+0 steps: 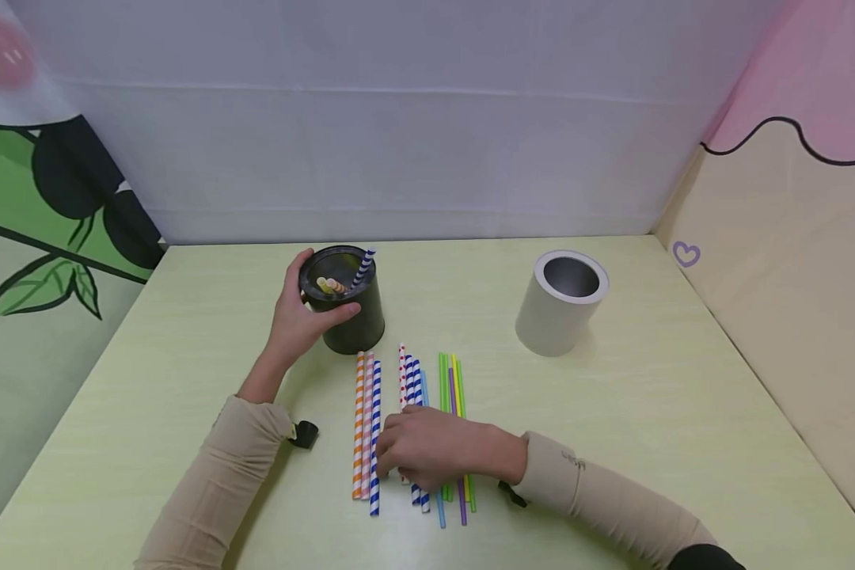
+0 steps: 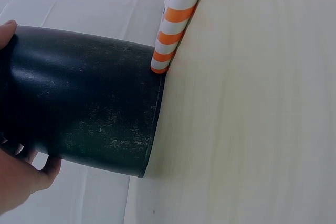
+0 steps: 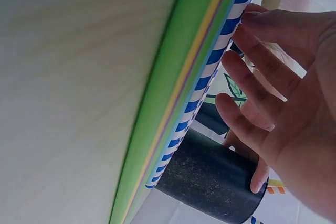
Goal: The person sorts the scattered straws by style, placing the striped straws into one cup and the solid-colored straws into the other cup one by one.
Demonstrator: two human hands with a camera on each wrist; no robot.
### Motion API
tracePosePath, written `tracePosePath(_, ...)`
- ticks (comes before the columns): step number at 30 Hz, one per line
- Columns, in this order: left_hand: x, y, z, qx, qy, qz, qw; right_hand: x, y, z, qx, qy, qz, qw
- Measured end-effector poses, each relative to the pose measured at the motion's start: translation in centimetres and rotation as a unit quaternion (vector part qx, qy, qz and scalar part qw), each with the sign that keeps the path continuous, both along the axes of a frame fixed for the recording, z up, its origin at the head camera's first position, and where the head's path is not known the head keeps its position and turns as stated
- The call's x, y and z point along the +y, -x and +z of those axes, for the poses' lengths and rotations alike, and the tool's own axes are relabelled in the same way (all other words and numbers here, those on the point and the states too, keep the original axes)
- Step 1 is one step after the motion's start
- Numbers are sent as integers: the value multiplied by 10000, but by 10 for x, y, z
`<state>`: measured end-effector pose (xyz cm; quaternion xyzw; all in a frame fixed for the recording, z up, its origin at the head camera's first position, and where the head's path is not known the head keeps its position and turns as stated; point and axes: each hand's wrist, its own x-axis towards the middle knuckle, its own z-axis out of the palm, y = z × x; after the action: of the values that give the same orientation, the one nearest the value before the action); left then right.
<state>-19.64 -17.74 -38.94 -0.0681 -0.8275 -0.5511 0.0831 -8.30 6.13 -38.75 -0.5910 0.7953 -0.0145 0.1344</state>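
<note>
My left hand (image 1: 299, 309) grips a black cylindrical cup (image 1: 359, 321), thumb across the front and fingers round the far side. Inside the cup stand a dark-blue striped straw (image 1: 362, 267), a yellow one and an orange-striped one. My right hand (image 1: 435, 447) hovers low over straws on the table, its fingers bent loosely in the right wrist view, with no straw visible between them. Just left of its fingertips lies a blue-striped straw (image 1: 376, 396), beside pink-striped and orange-striped straws (image 1: 359, 427). Beneath the hand run a red-dotted straw (image 1: 402, 372) and blue-striped straws (image 3: 207, 74).
A white cup (image 1: 552, 317) with a grey interior stands at the back right of the pale table (image 1: 648, 380). Plain green, yellow and purple straws (image 1: 463, 499) lie under and right of my right hand. A white cloth wall rises behind the table.
</note>
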Motion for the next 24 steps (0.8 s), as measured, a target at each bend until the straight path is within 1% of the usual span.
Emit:
tracePosePath(11,0,2,0,-71,25,-7,10000,-1,0,-2,-126,4,-8,9999)
tracePosePath(20,1,0,2,-14,11,-13,10000,0,-2,0,-225,-4,9,9997)
tracePosePath(24,0,0,1,-3,-11,-7,10000,0,-2,0,-344,-1,-23,9994)
